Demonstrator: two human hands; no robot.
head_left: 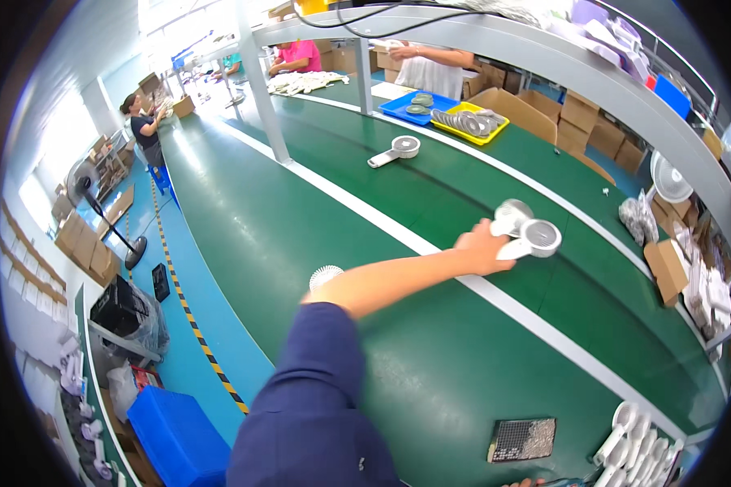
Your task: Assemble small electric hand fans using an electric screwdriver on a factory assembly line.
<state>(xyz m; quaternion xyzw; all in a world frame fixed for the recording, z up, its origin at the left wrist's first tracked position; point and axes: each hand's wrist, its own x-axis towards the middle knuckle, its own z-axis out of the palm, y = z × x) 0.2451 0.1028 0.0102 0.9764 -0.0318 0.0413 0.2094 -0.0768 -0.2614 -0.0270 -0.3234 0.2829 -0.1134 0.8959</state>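
Note:
My left hand [483, 247] reaches across the green conveyor belt. Its fingers are closed round the handle of a white handheld fan [540, 237] with a round grey-centred head. A second white handheld fan [512, 215], slightly blurred, lies right against it; whether my fingers hold that one too is unclear. Only a bit of my right hand [525, 483] shows at the lower edge, its fingers mostly cut off. Just above it sits a black grid tray [521, 440] with small silvery pieces. A white round fan grille [326, 277] is partly hidden behind my left forearm.
Several white handheld fan parts [638, 442] are piled at lower right. Farther along the belt lies another handheld fan [395, 152]. Blue [414, 105] and yellow [471, 123] trays hold round parts. A grey metal frame [264, 97] stands over the belt. Other people work beyond.

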